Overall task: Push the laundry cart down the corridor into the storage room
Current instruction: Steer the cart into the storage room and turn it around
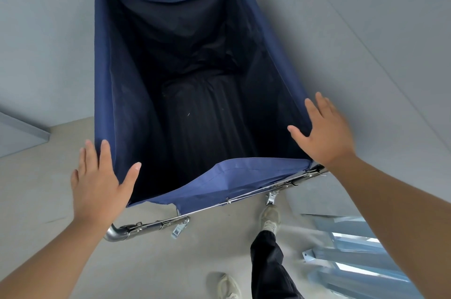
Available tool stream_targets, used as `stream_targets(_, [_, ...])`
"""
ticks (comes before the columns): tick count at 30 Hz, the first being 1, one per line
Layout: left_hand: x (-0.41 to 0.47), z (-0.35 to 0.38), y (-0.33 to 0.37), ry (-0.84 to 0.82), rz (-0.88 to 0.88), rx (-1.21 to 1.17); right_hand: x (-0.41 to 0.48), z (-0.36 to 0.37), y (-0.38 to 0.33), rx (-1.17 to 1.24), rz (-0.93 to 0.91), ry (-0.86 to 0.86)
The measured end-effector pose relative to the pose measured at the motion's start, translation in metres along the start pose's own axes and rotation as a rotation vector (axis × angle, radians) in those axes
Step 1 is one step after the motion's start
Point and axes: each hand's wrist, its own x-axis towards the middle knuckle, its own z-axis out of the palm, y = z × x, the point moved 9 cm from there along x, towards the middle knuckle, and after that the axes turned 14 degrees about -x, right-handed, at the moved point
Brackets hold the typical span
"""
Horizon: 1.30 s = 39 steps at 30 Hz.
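The laundry cart (244, 176) is a deep blue fabric bag on a chrome tube frame, seen from above, with a dark inside that holds nothing. Its far end stands in the corner between two grey walls. My left hand (97, 184) is spread flat over the cart's near left corner, fingers apart, thumb over the bag's edge. My right hand (322, 132) is spread over the near right corner, fingers apart. Neither hand wraps the frame. The near fabric edge sags off the chrome bar (146, 226).
Grey walls (366, 30) close in on the left, far end and right of the cart. A grey ledge (22, 135) juts out at the left. Pale blue metal rails (353, 257) lie on the floor at the lower right. My feet stand behind the cart.
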Motion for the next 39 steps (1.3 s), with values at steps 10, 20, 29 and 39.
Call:
stream_targets(10, [-0.0005,-0.0019,0.0034,-0.006,0.002,-0.013,-0.0011,0.0024,0.0013,0.027,0.01,-0.035])
stream_targets(20, [-0.0012,-0.0025,-0.0011,0.027,-0.002,-0.028,-0.0008,0.0041,0.0015,0.04,0.012,-0.055])
stream_targets(29, [-0.001,-0.0023,-0.002,0.026,-0.006,-0.033,-0.0003,0.0054,0.0015,0.03,0.007,-0.047])
stream_targets(39, [-0.0006,-0.0023,-0.0026,0.008,-0.02,-0.033,0.0011,0.0089,0.002,0.044,0.006,-0.045])
